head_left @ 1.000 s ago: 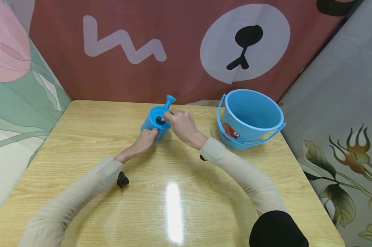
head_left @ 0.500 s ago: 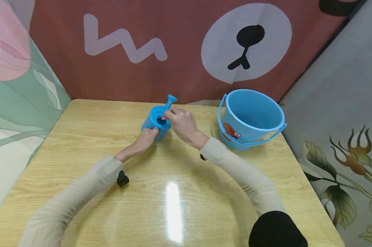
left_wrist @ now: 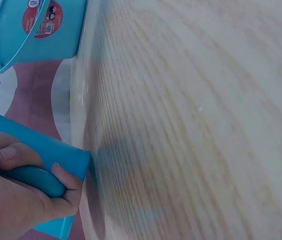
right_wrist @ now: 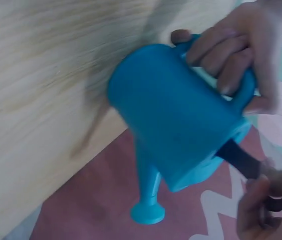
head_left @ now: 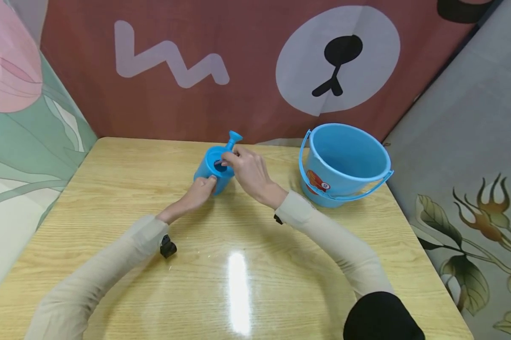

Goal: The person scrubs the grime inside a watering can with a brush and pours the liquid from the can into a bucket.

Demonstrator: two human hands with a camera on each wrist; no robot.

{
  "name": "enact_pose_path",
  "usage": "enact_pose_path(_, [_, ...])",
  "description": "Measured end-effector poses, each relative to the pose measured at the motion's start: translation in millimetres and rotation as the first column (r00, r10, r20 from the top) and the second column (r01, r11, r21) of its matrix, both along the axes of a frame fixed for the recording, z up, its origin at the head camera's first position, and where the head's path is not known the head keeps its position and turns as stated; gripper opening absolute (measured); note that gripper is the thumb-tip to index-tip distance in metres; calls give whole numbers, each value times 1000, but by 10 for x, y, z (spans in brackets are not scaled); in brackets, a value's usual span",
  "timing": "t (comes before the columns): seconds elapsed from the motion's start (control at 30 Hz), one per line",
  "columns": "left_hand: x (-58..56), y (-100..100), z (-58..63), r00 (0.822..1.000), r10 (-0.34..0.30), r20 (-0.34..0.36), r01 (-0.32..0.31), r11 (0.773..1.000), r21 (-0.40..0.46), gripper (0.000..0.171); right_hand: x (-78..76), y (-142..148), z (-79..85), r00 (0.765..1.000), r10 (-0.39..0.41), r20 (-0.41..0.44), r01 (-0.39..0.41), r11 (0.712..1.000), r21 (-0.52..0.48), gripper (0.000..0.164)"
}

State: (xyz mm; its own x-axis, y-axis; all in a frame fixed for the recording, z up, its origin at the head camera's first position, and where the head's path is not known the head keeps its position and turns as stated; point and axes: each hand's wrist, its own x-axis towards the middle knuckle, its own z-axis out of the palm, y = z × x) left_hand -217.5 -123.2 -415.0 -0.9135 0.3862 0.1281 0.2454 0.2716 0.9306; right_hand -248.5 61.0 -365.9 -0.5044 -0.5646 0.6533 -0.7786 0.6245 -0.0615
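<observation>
A blue toy watering can (head_left: pixel 211 167) leans with its round top opening facing me, at the far middle of the table. My left hand (head_left: pixel 200 192) grips its handle; the left wrist view shows the fingers of this hand (left_wrist: pixel 18 195) curled round the handle. At the opening, my right hand (head_left: pixel 252 175) pinches a dark, flat, strip-like tool (right_wrist: pixel 240 159). One end of the tool goes into the can and is hidden there, so its kind cannot be told. The can's spout (right_wrist: pixel 148 197) ends in a wide sprinkler head.
A larger blue bucket (head_left: pixel 344 156), its handle hanging down in front, stands at the back right of the wooden table (head_left: pixel 187 278). Behind the table hangs a reddish-brown cloth (head_left: pixel 238 108), with printed cloths on both sides. Small bright specks lie on the tabletop.
My right fingers and the tool shift slightly within the can's opening, with the tool's angle changing a little. The left hand, watering can and bucket stay in place.
</observation>
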Motion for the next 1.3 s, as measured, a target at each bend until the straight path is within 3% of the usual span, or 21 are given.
enact_pose_path(0.1, [78,4,120,1000,-2,-13,2,1000,-16,49,28,-10,36,984,12,176,-7,1000,-30,14])
enact_pose_path(0.27, [87,5,120,1000,-3,-23,3,1000,-6,49,-2,-23,65,895,40,445,42,984,-173,9])
enact_pose_path(0.43, [68,3,81,1000,4,-26,-4,1000,5,49,-43,-19,67,823,63,565,96,964,-247,10])
enact_pose_path(0.57, [65,5,87,1000,4,-31,-4,1000,0,49,-63,-21,82,751,101,652,109,956,-274,17])
enact_pose_path(0.67, [-21,-11,-61,999,6,-39,-7,1000,-5,51,-68,-30,110,704,118,700,107,957,-269,21])
enact_pose_path(0.8, [-31,-18,-82,999,7,-39,-6,1000,13,50,-52,-40,145,694,124,710,109,956,-274,25])
enact_pose_path(0.9, [55,2,73,1000,14,-23,-14,1000,21,48,-38,-14,155,704,145,695,149,927,-345,27])
enact_pose_path(1.0, [72,11,107,1000,27,-7,-27,1000,16,49,-23,32,152,718,169,676,187,887,-421,26])
enact_pose_path(1.1, [77,11,119,1000,23,-7,-23,1000,9,49,-14,57,143,731,191,655,187,867,-461,24])
enact_pose_path(1.3, [78,3,110,999,38,8,-38,999,22,49,-15,-22,81,738,217,639,114,893,-435,24])
